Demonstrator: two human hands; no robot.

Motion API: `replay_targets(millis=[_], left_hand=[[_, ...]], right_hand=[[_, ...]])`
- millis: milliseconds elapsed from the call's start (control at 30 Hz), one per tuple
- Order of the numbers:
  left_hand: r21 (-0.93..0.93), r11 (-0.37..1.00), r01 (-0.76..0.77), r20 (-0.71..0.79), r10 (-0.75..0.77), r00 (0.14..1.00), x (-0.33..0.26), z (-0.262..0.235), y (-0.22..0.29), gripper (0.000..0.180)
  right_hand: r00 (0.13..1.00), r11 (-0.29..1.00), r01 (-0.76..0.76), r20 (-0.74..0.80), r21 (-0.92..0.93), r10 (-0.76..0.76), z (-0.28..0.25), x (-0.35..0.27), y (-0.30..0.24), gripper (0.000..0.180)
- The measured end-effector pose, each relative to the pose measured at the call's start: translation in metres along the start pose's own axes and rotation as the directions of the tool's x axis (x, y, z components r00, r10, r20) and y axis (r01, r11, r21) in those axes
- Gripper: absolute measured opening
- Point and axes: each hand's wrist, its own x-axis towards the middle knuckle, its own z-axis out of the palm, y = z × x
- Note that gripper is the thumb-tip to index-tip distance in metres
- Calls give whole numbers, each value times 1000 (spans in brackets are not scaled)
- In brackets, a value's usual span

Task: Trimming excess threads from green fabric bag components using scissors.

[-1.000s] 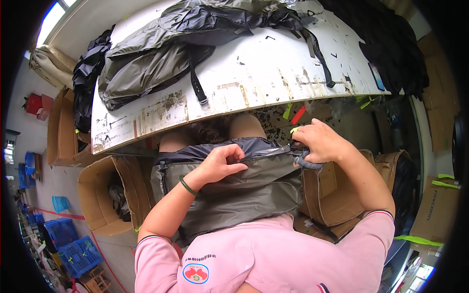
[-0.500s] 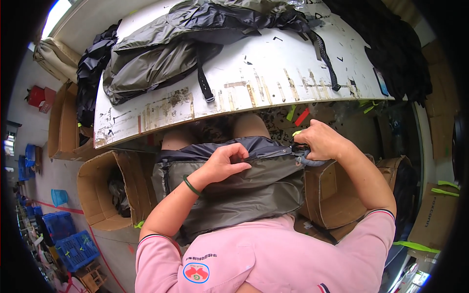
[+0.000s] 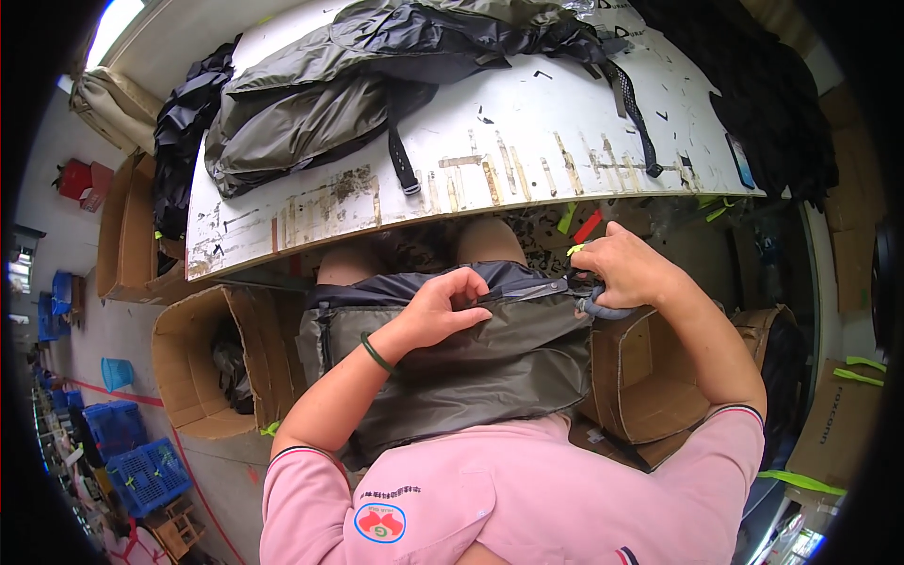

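Note:
Across my lap lies an olive-grey and black fabric bag (image 3: 471,367), its upper edge showing a dark seam. My left hand (image 3: 443,306), a dark green bangle on its wrist, has curled fingers and a thumb closing on the fabric at that edge; the fingertips are partly hidden. At the bag's upper right corner, my right hand (image 3: 626,268) is wrapped round a pair of scissors (image 3: 541,289). Their blades point left along the seam and their grey-blue handle shows under my fingers. Whether the blades touch the fabric I cannot tell.
Ahead stands a white worktable (image 3: 452,193), its front edge tape-marked. More olive-grey bags (image 3: 292,122) lie on it, with black fabric (image 3: 767,104) piled at right. Open cardboard boxes stand left (image 3: 193,358) and right (image 3: 650,395) of my lap. Blue crates (image 3: 146,476) sit farther left.
The scissor blades show a little more along the seam. Both hands keep nearly the same place on the bag; the whole view has shifted slightly.

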Motion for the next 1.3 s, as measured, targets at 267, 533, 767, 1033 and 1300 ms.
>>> replay_targets(millis=[267, 533, 767, 1033, 1300], left_hand=[[1, 1000, -13, -3, 13, 1000, 2, 3, 4, 26], [30, 998, -61, -15, 62, 998, 3, 3, 4, 27], [52, 997, -55, -11, 56, 998, 3, 5, 5, 31], [79, 993, -85, -19, 87, 996, 3, 5, 9, 33], [61, 994, -96, -23, 97, 995, 3, 5, 8, 31]], right_hand=[[995, 998, 28, 98, -49, -23, -4, 21, -10, 46], [997, 995, 35, 71, -99, -28, 1, 19, -7, 45], [999, 999, 40, 30, -30, -39, 3, 26, -16, 42], [998, 997, 19, 67, -80, -13, 2, 25, -13, 38], [996, 992, 88, 28, -95, -86, 7, 35, -14, 25]])
